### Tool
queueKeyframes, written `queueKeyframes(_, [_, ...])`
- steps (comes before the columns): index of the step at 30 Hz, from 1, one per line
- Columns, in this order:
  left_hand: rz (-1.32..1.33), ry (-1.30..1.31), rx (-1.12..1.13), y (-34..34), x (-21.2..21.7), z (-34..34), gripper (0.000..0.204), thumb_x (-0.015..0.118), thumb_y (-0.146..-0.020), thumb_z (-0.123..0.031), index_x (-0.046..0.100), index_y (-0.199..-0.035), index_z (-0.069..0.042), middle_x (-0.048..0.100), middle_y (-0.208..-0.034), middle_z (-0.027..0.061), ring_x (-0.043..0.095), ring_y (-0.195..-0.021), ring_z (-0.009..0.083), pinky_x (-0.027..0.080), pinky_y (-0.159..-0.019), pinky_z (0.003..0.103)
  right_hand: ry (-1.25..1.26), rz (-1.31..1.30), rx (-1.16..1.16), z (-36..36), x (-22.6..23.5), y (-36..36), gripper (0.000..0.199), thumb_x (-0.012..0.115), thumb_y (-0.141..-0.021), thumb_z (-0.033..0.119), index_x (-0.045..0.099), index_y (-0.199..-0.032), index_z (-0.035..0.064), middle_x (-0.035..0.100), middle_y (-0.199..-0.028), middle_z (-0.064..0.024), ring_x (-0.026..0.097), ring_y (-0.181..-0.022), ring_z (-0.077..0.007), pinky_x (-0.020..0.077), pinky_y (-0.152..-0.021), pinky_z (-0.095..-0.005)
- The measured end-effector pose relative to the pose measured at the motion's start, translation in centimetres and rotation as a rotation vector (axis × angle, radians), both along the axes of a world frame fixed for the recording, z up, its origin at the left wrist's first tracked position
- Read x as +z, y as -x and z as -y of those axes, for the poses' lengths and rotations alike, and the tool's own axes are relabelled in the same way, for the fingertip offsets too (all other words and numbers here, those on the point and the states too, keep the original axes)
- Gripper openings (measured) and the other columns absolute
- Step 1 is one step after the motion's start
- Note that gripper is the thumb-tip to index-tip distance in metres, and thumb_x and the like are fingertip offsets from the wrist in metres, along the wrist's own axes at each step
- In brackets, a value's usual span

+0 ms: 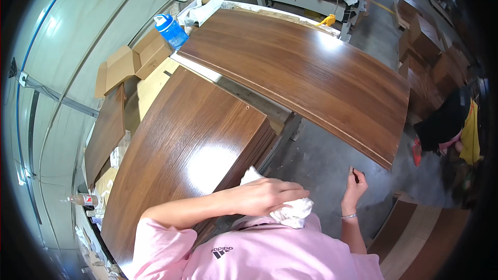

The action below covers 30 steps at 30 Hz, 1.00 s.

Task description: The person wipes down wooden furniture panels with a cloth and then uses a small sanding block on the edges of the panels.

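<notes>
Your left hand [264, 197] presses flat on a crumpled white cloth [290, 210] at the near corner of the glossy brown wooden panel [187, 145]. Keep even pressure there. Your right hand [354, 186] pinches a small dark stick [355, 172] well apart.

Small dark item [355, 174] in the right hand [355, 191] too tiny to identify, white cloth [290, 211] half hidden under left hand [267, 197]
</notes>
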<state>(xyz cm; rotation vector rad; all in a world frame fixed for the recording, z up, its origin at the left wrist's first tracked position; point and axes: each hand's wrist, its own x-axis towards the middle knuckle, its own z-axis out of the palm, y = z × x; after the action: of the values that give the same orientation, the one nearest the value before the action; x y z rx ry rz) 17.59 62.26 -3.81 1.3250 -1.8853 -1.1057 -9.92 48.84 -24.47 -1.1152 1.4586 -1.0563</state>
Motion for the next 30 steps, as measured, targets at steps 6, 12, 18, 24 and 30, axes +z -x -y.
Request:
queueKeyframes(6, [0.621, 0.344, 0.641, -9.6, 3.9, 1.0, 0.060, 0.077, -0.075, -0.008, 0.058, -0.132, -0.006, 0.059, -0.129, 0.0202, 0.057, -0.119, 0.0367, 0.045, -0.103, 0.048, 0.125, -0.014, 0.063, 0.6, -0.1, -1.1, 0.012, 0.062, -0.084, -0.003, 0.067, -0.095, -0.0078, 0.054, -0.084, 0.0016, 0.047, -0.073, -0.0061, 0.0390, -0.065, -0.0232])
queueKeyframes(12, [0.983, 0.415, 0.798, -23.8, -2.3, -0.7, 0.035, 0.072, -0.076, -0.006, 0.069, -0.111, -0.006, 0.065, -0.120, 0.0162, 0.058, -0.107, 0.0366, 0.045, -0.093, 0.049, 0.064, 0.064, 0.128, -0.1, 0.0, -3.4, 0.013, 0.059, -0.084, -0.005, 0.067, -0.094, -0.0073, 0.053, -0.086, 0.0001, 0.048, -0.074, -0.0068, 0.0408, -0.066, -0.0235])
queueKeyframes(18, [0.954, 0.573, 0.653, -14.2, -1.9, 1.4, 0.041, 0.070, -0.069, -0.005, 0.070, -0.111, -0.006, 0.063, -0.121, 0.0154, 0.055, -0.103, 0.0348, 0.045, -0.089, 0.048, 0.372, 0.064, 0.273, 1.4, 7.9, -10.3, 0.008, 0.070, -0.089, 0.003, 0.067, -0.093, -0.0038, 0.051, -0.083, 0.0007, 0.047, -0.072, -0.0069, 0.0391, -0.063, -0.0218])
queueKeyframes(24, [1.052, 0.502, 0.947, -22.3, -1.0, 0.7, 0.028, 0.073, -0.077, -0.015, 0.074, -0.105, -0.009, 0.063, -0.101, 0.0160, 0.057, -0.094, 0.0341, 0.046, -0.081, 0.046, 0.704, 0.424, 0.570, -0.9, 18.7, -22.5, 0.011, 0.074, -0.083, 0.001, 0.071, -0.093, -0.0004, 0.057, -0.080, -0.0015, 0.052, -0.067, -0.0083, 0.0416, -0.058, -0.0236])
queueKeyframes(30, [0.737, 0.369, 0.658, -15.6, -1.1, 4.0, 0.032, 0.073, -0.081, -0.031, 0.074, -0.107, -0.014, 0.062, -0.111, 0.0128, 0.055, -0.107, 0.0323, 0.039, -0.094, 0.048, 0.629, 0.623, 0.875, -3.0, 18.1, -28.8, 0.020, 0.063, -0.081, -0.005, 0.069, -0.100, -0.0046, 0.058, -0.089, -0.0020, 0.055, -0.074, -0.0064, 0.0424, -0.063, -0.0192])
